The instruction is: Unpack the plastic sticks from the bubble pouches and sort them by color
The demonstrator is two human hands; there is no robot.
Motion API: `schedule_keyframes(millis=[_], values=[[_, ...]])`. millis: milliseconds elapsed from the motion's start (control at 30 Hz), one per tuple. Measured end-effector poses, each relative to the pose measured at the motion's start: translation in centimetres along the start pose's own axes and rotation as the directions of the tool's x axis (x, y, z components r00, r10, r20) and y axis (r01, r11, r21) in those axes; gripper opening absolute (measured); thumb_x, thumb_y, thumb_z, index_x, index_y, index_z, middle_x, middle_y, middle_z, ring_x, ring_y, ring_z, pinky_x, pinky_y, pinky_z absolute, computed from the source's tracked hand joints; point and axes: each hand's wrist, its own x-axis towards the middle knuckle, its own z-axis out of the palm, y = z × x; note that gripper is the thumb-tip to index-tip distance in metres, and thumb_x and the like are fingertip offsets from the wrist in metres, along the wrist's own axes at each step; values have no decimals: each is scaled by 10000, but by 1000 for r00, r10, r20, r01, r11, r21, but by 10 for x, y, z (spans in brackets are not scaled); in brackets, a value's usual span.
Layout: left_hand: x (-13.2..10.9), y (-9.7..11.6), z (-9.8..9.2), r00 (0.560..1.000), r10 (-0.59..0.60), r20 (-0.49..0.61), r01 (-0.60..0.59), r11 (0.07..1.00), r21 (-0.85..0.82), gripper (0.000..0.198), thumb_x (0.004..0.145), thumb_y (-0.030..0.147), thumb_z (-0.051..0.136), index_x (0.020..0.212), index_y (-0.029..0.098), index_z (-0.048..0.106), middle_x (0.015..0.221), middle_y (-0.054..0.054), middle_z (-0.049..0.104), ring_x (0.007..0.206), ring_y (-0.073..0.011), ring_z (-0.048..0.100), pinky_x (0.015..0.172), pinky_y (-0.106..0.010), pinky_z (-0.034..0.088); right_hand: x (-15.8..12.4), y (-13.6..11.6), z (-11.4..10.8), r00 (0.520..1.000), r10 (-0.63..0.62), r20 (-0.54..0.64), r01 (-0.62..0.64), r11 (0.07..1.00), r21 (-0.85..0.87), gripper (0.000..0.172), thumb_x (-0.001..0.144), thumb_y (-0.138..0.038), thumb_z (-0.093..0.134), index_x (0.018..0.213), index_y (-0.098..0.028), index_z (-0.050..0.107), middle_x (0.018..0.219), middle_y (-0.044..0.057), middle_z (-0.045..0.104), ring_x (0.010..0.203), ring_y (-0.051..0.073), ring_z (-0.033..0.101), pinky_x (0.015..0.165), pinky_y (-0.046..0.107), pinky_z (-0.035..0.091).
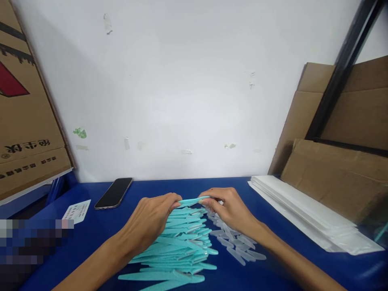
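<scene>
My left hand [154, 216] pinches the left end of a thin turquoise stick [190, 201], held level above the blue table. At its right end are the closed fingers of my right hand [226, 206]. Below and between the hands lies a long pile of similar turquoise sticks [184, 242], some with a narrow metallic strip near the right end. Small translucent plastic pieces [239, 244], shaped like caps, are scattered to the right of the pile, partly under my right hand.
On the blue table [100, 238] a phone [114, 193] and a printed card [76, 211] lie at left. White flat sheets or bags [306, 214] are stacked at right. Cardboard boxes [27, 101] stand at left, with more cardboard [336, 178] at right. A white wall [188, 89] is behind.
</scene>
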Motion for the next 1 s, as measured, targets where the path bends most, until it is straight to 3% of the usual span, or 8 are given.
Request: schedule_keyframes(millis=[267, 467, 567, 633, 700, 800, 900, 1000], values=[[5, 3, -13, 990, -90, 108, 106, 984, -146, 420, 1119, 418, 275, 1021, 235, 640, 798, 15, 679, 645, -152, 622, 621, -250, 411, 3, -7, -16, 995, 19, 97, -22, 999, 30, 339, 1034, -421, 543, 967, -216, 804, 817, 36, 762, 706, 166, 662, 614, 253, 459], [7, 2, -18, 984, -78, 163, 94, 991, -92, 393, 1117, 402, 267, 1019, 245, 614, 765, 23, 665, 605, -159, 597, 597, -263, 362, 4, -5, -21, 993, 9, 121, -12, 1000, 20, 300, 1033, -389, 552, 993, -238, 808, 815, 21, 764, 723, 162, 678, 631, 257, 473], [2, -25, -27, 978, -104, 179, 100, 995, 30, 322, 1089, 309, 269, 1004, 234, 570, 762, 7, 654, 609, -180, 586, 589, -277, 329, 5, 17, -50, 998, 66, -23, -66, 998, -24, 373, 1018, -503, 542, 1041, -238, 803, 801, 36, 763, 686, 180, 677, 642, 294, 512], [0, -47, -34, 969, -218, 116, 203, 971, 126, 300, 1072, 307, 275, 953, 231, 540, 702, 13, 602, 583, -188, 553, 580, -281, 315, 6, 35, -76, 956, 139, -258, -179, 974, -136, 476, 990, -603, 522, 1047, -216, 794, 759, 49, 734, 655, 193, 652, 618, 308, 515], [-1, -63, -38, 940, -332, 81, 322, 940, 111, 305, 1088, 372, 282, 931, 243, 509, 650, 50, 538, 539, -172, 503, 575, -272, 319, 6, 50, -96, 929, 159, -333, -229, 956, -183, 526, 1007, -602, 471, 1087, -180, 774, 767, 68, 717, 682, 208, 643, 637, 323, 509], [-2, -68, -30, 946, -301, 118, 294, 953, 73, 370, 1094, 395, 283, 851, 238, 515, 677, 42, 568, 598, -171, 549, 624, -274, 351, 6, 58, -98, 956, 181, -231, -237, 940, -247, 479, 1014, -549, 482, 982, -173, 777, 772, 66, 727, 681, 208, 646, 639, 318, 482], [-5, -64, -11, 962, -218, 161, 210, 975, 66, 362, 1090, 371, 307, 939, 223, 601, 801, 1, 654, 712, -189, 606, 686, -288, 392, 5, 60, -76, 983, 184, -19, -181, 937, -300, 445, 1018, -491, 486, 843, -189, 764, 727, 39, 727, 652, 199, 640, 648, 309, 469], [-9, -66, 5, 964, -202, 173, 197, 979, 50, 406, 1093, 369, 289, 1019, 207, 655, 900, -49, 691, 819, -218, 624, 755, -319, 433, 3, 65, -58, 976, 183, 119, -136, 935, -327, 421, 1023, -452, 478, 868, -195, 773, 770, 55, 748, 720, 218, 663, 712, 313, 487]])
